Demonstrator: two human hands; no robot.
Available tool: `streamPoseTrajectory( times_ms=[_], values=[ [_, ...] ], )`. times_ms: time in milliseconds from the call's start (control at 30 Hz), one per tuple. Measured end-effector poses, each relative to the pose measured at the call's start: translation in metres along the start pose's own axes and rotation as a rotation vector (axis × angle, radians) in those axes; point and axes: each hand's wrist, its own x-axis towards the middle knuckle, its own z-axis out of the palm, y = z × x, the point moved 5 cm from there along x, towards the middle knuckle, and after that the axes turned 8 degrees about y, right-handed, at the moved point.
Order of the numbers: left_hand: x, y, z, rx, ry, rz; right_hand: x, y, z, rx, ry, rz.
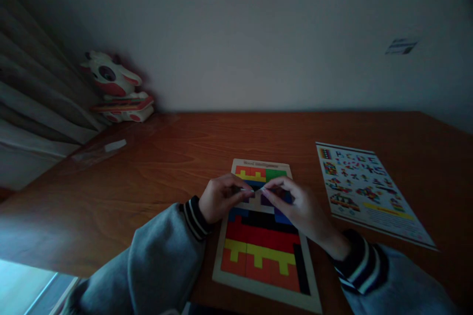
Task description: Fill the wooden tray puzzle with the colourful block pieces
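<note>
my hands: two, one left hand (pixel 223 198), one right hand (pixel 301 206). my grey sleeves (pixel 166 251): two. striped cuffs (pixel 195 217): two. puzzle board (pixel 264 289): one. yellow prongs (pixel 257 260) pointing down in its lower part: i get three. black blocks (pixel 303 268) down there: at least two. green blocks (pixel 275 174): one showing. all blocks together: can't count, my hands cover some, seams dim. thin pale bit (pixel 257 189) at my fingertips: one or two, can't tell. printed sheets (pixel 369 192): one. toy cows (pixel 114 78): one. tables (pixel 177 157): one. wall labels (pixel 402 46): one. white strips (pixel 116 145): one.
</note>
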Motion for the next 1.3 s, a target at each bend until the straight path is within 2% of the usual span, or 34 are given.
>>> streamPoseTrajectory(
  times_ms=[133,267,367,567,900,1100,1300],
  values=[
    [0.000,0.005,0.000,-0.097,-0.021,0.036,0.013,-0.009,0.010,0.056,-0.079,0.001],
    [0.000,0.001,-0.004,-0.124,0.063,-0.058,0.023,-0.015,0.013,0.036,-0.055,-0.039],
    [0.001,-0.004,-0.006,-0.108,0.119,-0.117,0.025,-0.008,0.013,-0.017,-0.054,-0.073],
    [0.004,-0.012,-0.010,-0.232,0.218,-0.208,0.019,0.003,0.019,-0.347,-0.167,-0.328],
    [0.003,-0.016,-0.005,-0.240,0.190,-0.259,0.016,-0.010,0.026,-0.631,-0.210,-0.584],
    [0.002,-0.017,-0.004,-0.295,0.186,-0.262,0.009,-0.017,0.030,-0.837,-0.231,-0.811],
    [0.003,-0.016,-0.004,-0.311,0.195,-0.268,0.010,-0.018,0.030,-0.788,-0.195,-0.814]
  ],
)
